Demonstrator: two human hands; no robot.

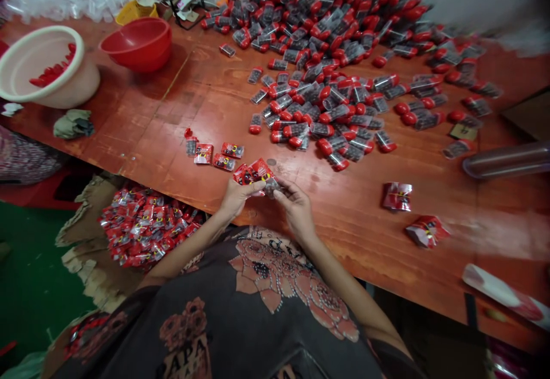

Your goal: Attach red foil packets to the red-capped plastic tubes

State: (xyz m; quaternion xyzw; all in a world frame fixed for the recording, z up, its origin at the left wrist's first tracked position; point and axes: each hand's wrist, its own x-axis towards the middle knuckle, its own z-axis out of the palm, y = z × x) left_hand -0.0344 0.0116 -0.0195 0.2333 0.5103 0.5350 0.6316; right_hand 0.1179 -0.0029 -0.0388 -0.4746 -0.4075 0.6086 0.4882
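My left hand (235, 196) is closed on a small bunch of red printed sachets (253, 172) at the near edge of the wooden table (180, 115). My right hand (294, 204) pinches a small clear vial (271, 186) right beside the sachets. Several more sachets (215, 154) lie just left of my hands. A big heap of clear vials with red caps (326, 52) covers the middle and far side of the table.
A cream basin (47, 67) with red caps and a red bowl (137, 41) stand at the far left. A cardboard box full of sachets (144, 224) sits below the table edge. Two sachet bundles (397, 196) and a clear tube (507, 160) lie to the right.
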